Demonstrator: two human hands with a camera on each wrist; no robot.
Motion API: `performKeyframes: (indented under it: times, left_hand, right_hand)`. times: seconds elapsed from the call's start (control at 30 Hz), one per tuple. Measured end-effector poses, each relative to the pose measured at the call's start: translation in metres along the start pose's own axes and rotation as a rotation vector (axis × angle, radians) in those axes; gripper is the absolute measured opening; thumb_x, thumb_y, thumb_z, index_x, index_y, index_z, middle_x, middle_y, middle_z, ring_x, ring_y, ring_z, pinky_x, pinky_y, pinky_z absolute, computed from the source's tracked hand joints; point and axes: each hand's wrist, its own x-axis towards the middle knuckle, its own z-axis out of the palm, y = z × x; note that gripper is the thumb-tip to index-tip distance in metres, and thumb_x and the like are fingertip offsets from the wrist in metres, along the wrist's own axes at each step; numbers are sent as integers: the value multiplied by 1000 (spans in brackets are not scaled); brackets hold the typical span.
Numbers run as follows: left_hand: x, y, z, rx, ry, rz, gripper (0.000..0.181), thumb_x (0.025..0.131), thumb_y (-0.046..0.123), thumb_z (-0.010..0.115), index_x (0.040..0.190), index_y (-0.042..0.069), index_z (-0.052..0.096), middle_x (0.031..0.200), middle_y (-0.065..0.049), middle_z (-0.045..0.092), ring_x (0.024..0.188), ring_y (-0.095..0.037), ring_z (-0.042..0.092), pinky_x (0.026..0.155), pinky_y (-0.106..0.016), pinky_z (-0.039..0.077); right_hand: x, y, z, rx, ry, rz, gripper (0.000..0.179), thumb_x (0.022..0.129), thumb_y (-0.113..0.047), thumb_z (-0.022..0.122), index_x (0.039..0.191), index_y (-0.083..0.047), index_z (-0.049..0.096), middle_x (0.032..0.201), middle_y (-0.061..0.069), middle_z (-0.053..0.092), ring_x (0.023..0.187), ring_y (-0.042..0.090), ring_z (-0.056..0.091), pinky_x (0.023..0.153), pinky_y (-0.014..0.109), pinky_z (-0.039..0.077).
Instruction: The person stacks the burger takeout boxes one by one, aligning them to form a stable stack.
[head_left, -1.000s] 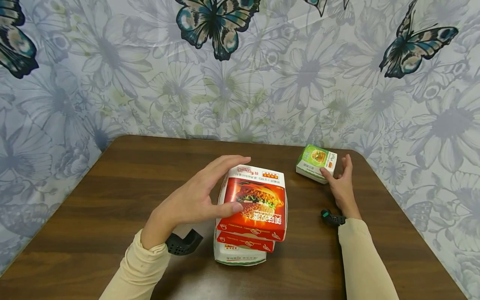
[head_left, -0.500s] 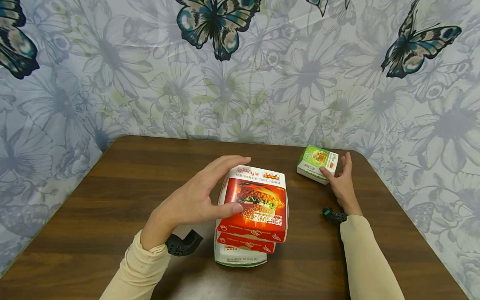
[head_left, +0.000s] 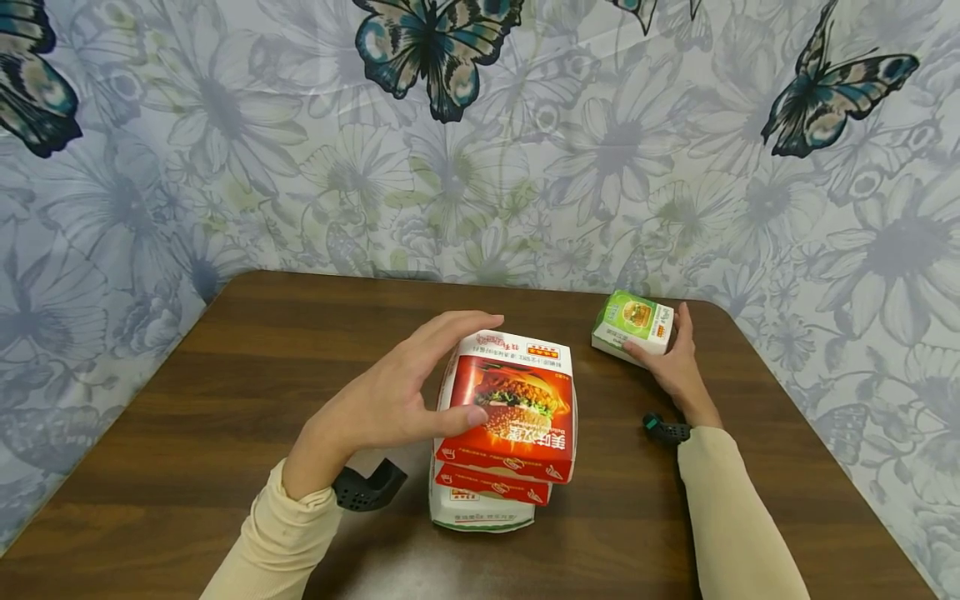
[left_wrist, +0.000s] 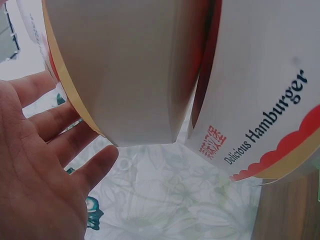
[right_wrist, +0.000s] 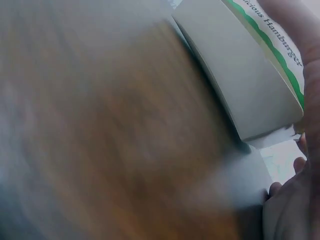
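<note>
A stack of burger boxes stands mid-table: a red burger box (head_left: 517, 400) on top, another red one (head_left: 491, 485) beneath it, and a white one with a green edge (head_left: 482, 515) at the bottom. My left hand (head_left: 390, 400) spans the stack's left side, thumb over the top box and the other fingers extended toward its far edge. In the left wrist view, fingertips (left_wrist: 112, 155) lie right at a yellow-edged side. At the far right, my right hand (head_left: 675, 367) grips a small green-and-white burger box (head_left: 636, 321), thumb on its near side and fingers around its right end.
The brown wooden table (head_left: 300, 350) has rounded far corners and backs onto a floral wall covering (head_left: 480, 192) with butterflies. Each wrist wears a black band device; the left one (head_left: 369, 486) sits just left of the stack.
My right thumb has slid left and down along the green box's near side, and the fingers have moved in at its right end. My left hand and the stack stay put.
</note>
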Motion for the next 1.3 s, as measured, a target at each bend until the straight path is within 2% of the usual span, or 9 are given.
performKeyframes:
  times: [0.07, 0.3, 0.53, 0.63, 0.77, 1.0, 1.13, 1.3]
  left_hand:
    - [0, 0, 0, 3, 2, 3, 81, 87, 36, 77, 157, 33, 37, 157, 11, 38, 136, -13, 41, 108, -48, 48]
    - [-1, 1, -2, 27, 14, 30, 81, 87, 37, 78, 157, 31, 38, 157, 10, 39, 138, -13, 41, 111, -54, 44]
    - [-1, 2, -2, 33, 16, 23, 81, 87, 38, 77, 157, 31, 38, 158, 11, 38, 138, -13, 40, 111, -52, 44]
    - [-2, 3, -2, 29, 17, 22, 81, 87, 38, 77, 157, 31, 37, 158, 11, 38, 139, -13, 40, 111, -51, 45]
    - [-2, 4, -3, 30, 17, 20, 80, 87, 38, 77, 157, 31, 38, 158, 11, 38, 139, -12, 40, 111, -49, 45]
    - [-2, 5, -3, 24, 15, 21, 80, 87, 38, 77, 157, 31, 38, 157, 10, 39, 138, -13, 40, 110, -51, 46]
    - [-2, 6, -4, 19, 13, 12, 79, 87, 39, 76, 156, 32, 39, 157, 10, 39, 137, -13, 41, 109, -50, 47]
    - [-2, 6, -4, 19, 15, 19, 79, 87, 38, 77, 156, 31, 39, 157, 10, 39, 138, -13, 41, 109, -49, 46]
  right_hand:
    - [-1, -2, 2, -37, 10, 3, 123, 90, -38, 79, 163, -31, -20, 173, 13, -7, 157, 39, -7, 124, 62, 8]
    - [-5, -7, 4, -90, 19, -3, 124, 88, -43, 80, 164, -31, -17, 172, 16, 2, 155, 40, -6, 121, 68, 9]
    - [-4, -9, 7, -113, 23, -19, 123, 88, -43, 80, 165, -28, -15, 173, 5, -8, 157, 37, -11, 122, 68, 6]
    - [-4, -7, 8, -113, 14, -17, 122, 89, -43, 79, 164, -30, -16, 173, 4, -9, 157, 37, -11, 123, 66, 6]
    - [-5, -6, 8, -119, 17, -13, 122, 89, -45, 78, 164, -29, -16, 173, 9, -4, 157, 39, -5, 123, 66, 8]
    - [-4, -6, 9, -109, 17, -26, 122, 90, -44, 78, 165, -17, -13, 171, 18, -3, 155, 42, 11, 123, 61, 15]
    - [-5, -6, 10, -129, 24, -17, 121, 89, -46, 79, 166, -17, -10, 171, 19, -3, 153, 43, 14, 122, 61, 18]
    - [-8, -7, 10, -138, 49, -25, 119, 89, -46, 79, 167, -17, -7, 170, 21, 5, 149, 42, 22, 120, 60, 20]
